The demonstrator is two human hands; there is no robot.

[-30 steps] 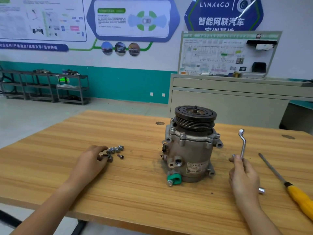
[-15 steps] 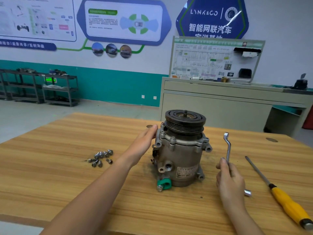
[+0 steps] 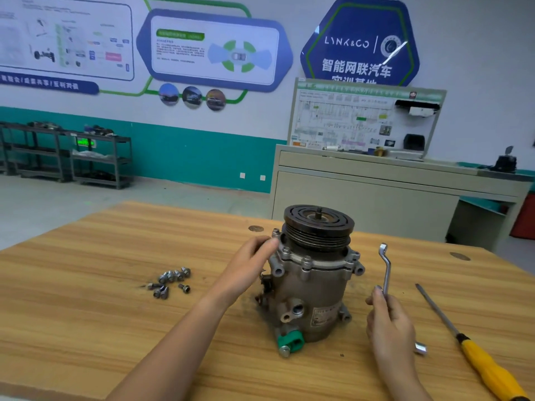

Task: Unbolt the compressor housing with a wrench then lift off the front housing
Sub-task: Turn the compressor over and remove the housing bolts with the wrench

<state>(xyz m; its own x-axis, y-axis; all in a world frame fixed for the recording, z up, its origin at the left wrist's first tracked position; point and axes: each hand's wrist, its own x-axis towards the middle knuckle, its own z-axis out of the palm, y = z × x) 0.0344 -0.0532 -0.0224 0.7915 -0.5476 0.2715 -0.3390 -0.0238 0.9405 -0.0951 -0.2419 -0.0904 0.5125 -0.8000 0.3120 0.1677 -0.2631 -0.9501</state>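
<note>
Steel first: held offset ring wrench (image 3: 386, 264) upright in R hand (image 3: 390, 322), gripped round lower shank, just beside the AC compressor (image 3: 312, 293) but not on any bolt. Had L hand (image 3: 249, 264) up at front housing (image 3: 307, 260), fingertips against upper-left flange ear; couldn't tell if pinching a bolt head or just touching. Was over at the loose bolts (image 3: 170, 280) 1 s ago, then crossed to the housing w/in half a sec; kept wrench as it was. Judged: probably dropped a bolt on the pile, now checking or picking the next; hadn't begun lift-off, w/ housing seated under pulley (image 3: 318, 224). Found compressor upright mid-table (image 3: 86, 328), yellow-handled screwdriver (image 3: 489, 371) to its right. Read "LYNK&CO" on blue wall sign (image 3: 359, 44), plus 智能网联汽车; couldn't read compressor label (image 3: 325, 314), too small.
</note>
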